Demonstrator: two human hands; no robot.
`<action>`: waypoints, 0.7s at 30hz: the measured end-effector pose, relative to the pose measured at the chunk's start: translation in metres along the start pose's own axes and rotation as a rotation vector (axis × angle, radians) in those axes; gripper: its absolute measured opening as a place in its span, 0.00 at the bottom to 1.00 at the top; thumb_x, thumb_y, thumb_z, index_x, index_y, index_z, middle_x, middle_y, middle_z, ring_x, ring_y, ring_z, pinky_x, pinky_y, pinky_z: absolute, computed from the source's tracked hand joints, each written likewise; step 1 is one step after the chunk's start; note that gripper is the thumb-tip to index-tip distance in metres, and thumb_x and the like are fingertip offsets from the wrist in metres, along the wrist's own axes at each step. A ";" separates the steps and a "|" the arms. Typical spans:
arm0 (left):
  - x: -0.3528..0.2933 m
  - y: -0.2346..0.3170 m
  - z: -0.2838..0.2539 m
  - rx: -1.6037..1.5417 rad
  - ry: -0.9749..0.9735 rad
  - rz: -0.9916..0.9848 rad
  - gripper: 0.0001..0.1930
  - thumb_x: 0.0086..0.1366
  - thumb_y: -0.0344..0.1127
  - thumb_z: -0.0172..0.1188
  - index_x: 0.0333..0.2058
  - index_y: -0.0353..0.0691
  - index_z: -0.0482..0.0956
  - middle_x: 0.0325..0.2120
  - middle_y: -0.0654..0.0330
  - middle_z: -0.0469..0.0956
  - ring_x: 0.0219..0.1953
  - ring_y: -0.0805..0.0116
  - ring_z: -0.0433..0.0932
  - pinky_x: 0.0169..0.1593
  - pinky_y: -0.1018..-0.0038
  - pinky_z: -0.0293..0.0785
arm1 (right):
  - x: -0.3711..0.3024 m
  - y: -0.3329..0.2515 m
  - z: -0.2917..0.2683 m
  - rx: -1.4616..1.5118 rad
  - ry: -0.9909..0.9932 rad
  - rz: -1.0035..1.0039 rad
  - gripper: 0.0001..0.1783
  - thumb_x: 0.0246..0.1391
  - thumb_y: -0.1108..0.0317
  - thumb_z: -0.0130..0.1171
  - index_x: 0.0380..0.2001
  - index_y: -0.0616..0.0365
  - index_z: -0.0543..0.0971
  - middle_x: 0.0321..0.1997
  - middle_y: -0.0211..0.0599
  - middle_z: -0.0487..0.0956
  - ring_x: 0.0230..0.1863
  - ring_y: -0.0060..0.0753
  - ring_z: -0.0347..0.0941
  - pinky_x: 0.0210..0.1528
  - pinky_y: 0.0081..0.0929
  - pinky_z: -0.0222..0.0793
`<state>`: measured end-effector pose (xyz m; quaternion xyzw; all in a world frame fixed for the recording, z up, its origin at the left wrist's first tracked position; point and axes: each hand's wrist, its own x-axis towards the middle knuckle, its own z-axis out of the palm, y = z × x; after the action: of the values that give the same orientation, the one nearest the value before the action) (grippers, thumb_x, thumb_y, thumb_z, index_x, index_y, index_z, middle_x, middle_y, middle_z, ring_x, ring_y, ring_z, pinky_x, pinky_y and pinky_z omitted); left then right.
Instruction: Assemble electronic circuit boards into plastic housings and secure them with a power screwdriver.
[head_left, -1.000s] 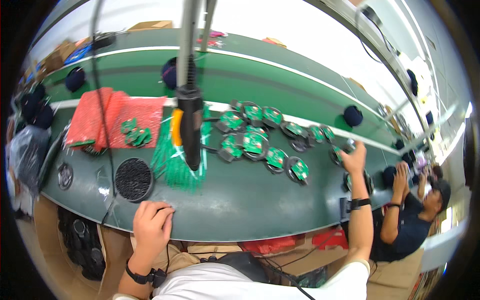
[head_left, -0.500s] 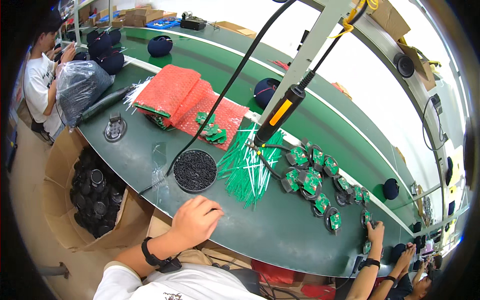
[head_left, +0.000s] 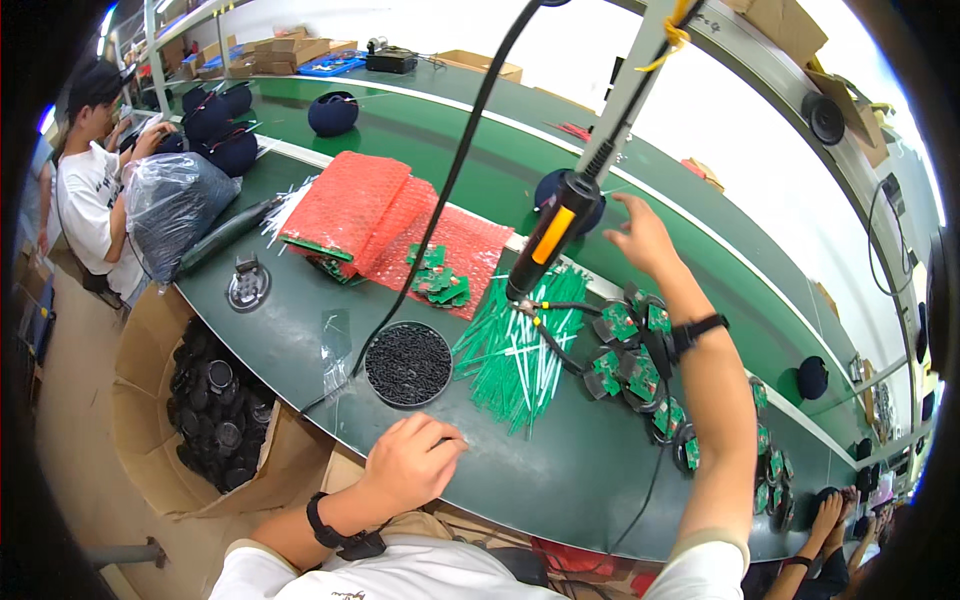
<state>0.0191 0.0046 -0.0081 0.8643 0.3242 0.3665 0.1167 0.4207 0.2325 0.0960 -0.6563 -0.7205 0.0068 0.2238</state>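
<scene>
Right hand [head_left: 643, 240] spread, empty, beside black-and-orange cylindrical screwdriver [head_left: 553, 236]; left hand [head_left: 410, 462] curled, contents unclear. At right, round black plastic housings [head_left: 679, 447] already carry green circuit boards [head_left: 640, 375]; loose boards [head_left: 430, 285] remain on red bubble-wrap [head_left: 345, 205].

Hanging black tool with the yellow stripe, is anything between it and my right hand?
Nothing visible blocks the right hand from the hanging tool. A dark blue ball shows in the gap, but the tool overlaps it, so it lies behind.
</scene>
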 end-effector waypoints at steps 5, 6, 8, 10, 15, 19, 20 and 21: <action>-0.003 -0.001 0.000 0.013 -0.020 -0.008 0.11 0.49 0.27 0.70 0.33 0.45 0.84 0.36 0.67 0.82 0.37 0.62 0.78 0.39 0.68 0.77 | 0.066 0.057 0.046 -0.127 -0.011 -0.073 0.40 0.53 0.78 0.62 0.70 0.62 0.63 0.70 0.61 0.70 0.67 0.61 0.69 0.68 0.45 0.67; -0.001 0.000 0.002 -0.005 -0.021 0.009 0.11 0.49 0.27 0.70 0.34 0.45 0.85 0.37 0.68 0.82 0.38 0.63 0.78 0.39 0.68 0.77 | 0.071 0.082 0.047 -0.055 -0.052 -0.078 0.41 0.50 0.81 0.58 0.70 0.64 0.62 0.70 0.62 0.69 0.69 0.61 0.67 0.70 0.44 0.66; -0.004 -0.003 0.000 0.022 -0.020 -0.010 0.11 0.49 0.28 0.71 0.34 0.45 0.85 0.37 0.68 0.82 0.38 0.63 0.78 0.39 0.69 0.77 | 0.081 0.064 0.057 -0.052 -0.093 -0.170 0.43 0.47 0.78 0.63 0.70 0.53 0.65 0.65 0.61 0.73 0.67 0.60 0.69 0.67 0.44 0.67; -0.011 -0.005 -0.003 0.051 -0.016 -0.038 0.11 0.50 0.28 0.71 0.34 0.46 0.84 0.37 0.68 0.82 0.38 0.63 0.78 0.39 0.69 0.77 | 0.070 0.033 0.052 0.037 -0.161 -0.130 0.41 0.44 0.73 0.71 0.64 0.44 0.71 0.55 0.56 0.78 0.58 0.62 0.75 0.60 0.46 0.71; -0.007 0.000 0.003 0.013 0.000 -0.012 0.10 0.51 0.28 0.71 0.34 0.45 0.84 0.37 0.67 0.81 0.38 0.62 0.78 0.40 0.68 0.77 | 0.041 0.048 0.045 -0.237 0.078 0.003 0.38 0.38 0.54 0.83 0.50 0.55 0.76 0.45 0.57 0.78 0.50 0.62 0.77 0.51 0.49 0.76; -0.003 -0.001 0.000 -0.039 -0.025 -0.004 0.08 0.53 0.28 0.70 0.34 0.44 0.84 0.36 0.64 0.80 0.38 0.60 0.78 0.42 0.68 0.77 | 0.007 0.044 0.002 -0.258 0.226 0.042 0.34 0.36 0.61 0.83 0.47 0.56 0.77 0.45 0.56 0.80 0.49 0.61 0.77 0.50 0.49 0.76; -0.001 0.003 0.000 -0.055 -0.032 0.003 0.08 0.53 0.28 0.70 0.34 0.44 0.84 0.36 0.64 0.80 0.38 0.60 0.78 0.42 0.68 0.77 | 0.000 0.047 -0.007 -0.275 0.226 0.048 0.35 0.36 0.60 0.83 0.47 0.56 0.78 0.44 0.55 0.80 0.49 0.61 0.78 0.50 0.49 0.76; 0.001 0.007 -0.001 -0.081 -0.065 -0.014 0.09 0.55 0.28 0.69 0.35 0.44 0.83 0.36 0.63 0.80 0.38 0.59 0.78 0.42 0.66 0.77 | -0.010 0.050 -0.015 -0.293 0.227 0.055 0.35 0.35 0.59 0.84 0.47 0.56 0.78 0.44 0.54 0.80 0.48 0.60 0.78 0.50 0.49 0.76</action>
<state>0.0225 -0.0002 -0.0035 0.8681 0.3112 0.3500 0.1646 0.4728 0.2259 0.0918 -0.6980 -0.6655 -0.1663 0.2053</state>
